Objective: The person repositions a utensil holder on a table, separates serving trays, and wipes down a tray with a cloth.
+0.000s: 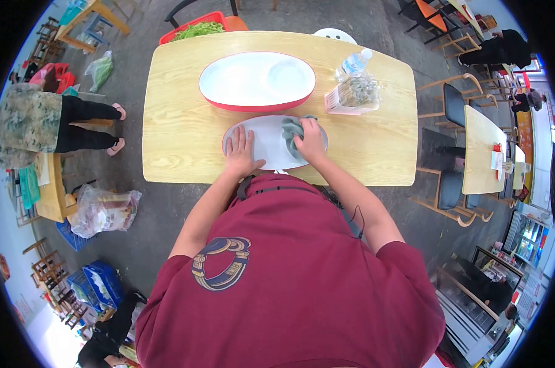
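Floor [158,214] is grey, patchy. Pale wood table [173,141] stands at centre; second table [481,147] to its right, dark-seated chairs [454,104] between. Left wall [6,227] is whitish. Wooden chairs [50,270] cluster lower left; white glare [60,336] shows below them. Glass-fronted cabinet [528,238] stands at right.

Left hand [241,152] flat on white oval plate [267,142]; right hand [311,140] holds grey-green cloth [291,129] against it.
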A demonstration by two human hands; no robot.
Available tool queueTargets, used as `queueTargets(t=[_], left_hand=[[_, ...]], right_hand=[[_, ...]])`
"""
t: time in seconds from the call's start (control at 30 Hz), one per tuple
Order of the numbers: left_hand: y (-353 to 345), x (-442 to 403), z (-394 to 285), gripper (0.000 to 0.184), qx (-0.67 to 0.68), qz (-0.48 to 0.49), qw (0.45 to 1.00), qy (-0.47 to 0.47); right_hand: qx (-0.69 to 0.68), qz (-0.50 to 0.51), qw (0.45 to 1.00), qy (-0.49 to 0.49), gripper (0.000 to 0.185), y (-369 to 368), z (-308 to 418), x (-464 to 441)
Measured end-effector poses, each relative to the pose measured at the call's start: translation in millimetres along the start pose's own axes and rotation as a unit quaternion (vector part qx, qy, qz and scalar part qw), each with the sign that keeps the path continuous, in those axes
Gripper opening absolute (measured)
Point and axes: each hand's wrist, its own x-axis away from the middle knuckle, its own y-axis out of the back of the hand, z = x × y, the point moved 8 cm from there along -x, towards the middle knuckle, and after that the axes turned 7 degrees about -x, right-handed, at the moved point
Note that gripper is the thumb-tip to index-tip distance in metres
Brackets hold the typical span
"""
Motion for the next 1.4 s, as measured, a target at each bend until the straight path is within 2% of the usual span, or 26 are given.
queueTargets(t=[0.1, 0.3, 0.5, 0.6, 0.7, 0.8, 1.03, 1.17, 1.27, 1.37, 1.4], left_hand=[[1.8, -1.0, 0.0, 0.118, 0.002, 0.0, 1.0, -0.001], [4.8, -1.7, -0.1, 0.119, 0.001, 0.018, 1.0, 0.002], [1.0, -1.8, 0.3, 0.122, -0.001, -0.006, 1.0, -0.006], [0.5, -0.8, 0.9, 0.122, 0.0, -0.015, 1.0, -0.006], [0.0, -0.7, 1.0, 0.123, -0.011, -0.016, 1.0, -0.007], [-1.3, -0.8, 2.5, 0.123, -0.028, -0.006, 1.0, -0.01], [1.3, 0.0, 0.5, 0.121, 0.013, -0.035, 0.999, -0.013], [3.0, 0.4, 0.4, 0.121, 0.004, -0.026, 1.0, -0.01], [3.9, -0.6, -0.4, 0.121, -0.003, -0.009, 1.0, -0.003], [2.6, -0.9, 0.1, 0.121, -0.001, -0.015, 1.0, -0.005], [1.7, -0.8, 0.4, 0.121, 0.001, -0.017, 1.0, -0.005]], right_hand=[[-0.017, 0.009, 0.999, 0.036, 0.031, -7.3, 14.2, -11.9], [0.143, 0.072, 0.984, 0.075, 0.026, -39.8, 19.3, -17.2], [0.085, 0.131, 0.981, 0.113, 0.024, -67.4, 31.1, -12.1], [0.057, 0.223, 0.965, 0.127, 0.026, -86.8, 32.5, -1.9], [0.052, 0.337, 0.936, 0.088, 0.028, -103.4, 30.4, 19.5], [0.054, 0.375, 0.923, 0.075, 0.027, -102.9, 33.7, 35.4], [0.133, 0.224, 0.951, 0.167, 0.021, -85.0, 42.9, 16.6], [0.175, 0.122, 0.964, 0.16, 0.016, -68.6, 45.9, -9.7], [0.194, 0.085, 0.966, 0.147, 0.014, -67.9, 39.7, -14.1], [0.2, 0.083, 0.964, 0.157, 0.014, -67.5, 44.8, -7.2], [0.206, 0.11, 0.959, 0.163, 0.014, -69.8, 45.5, -3.2]])
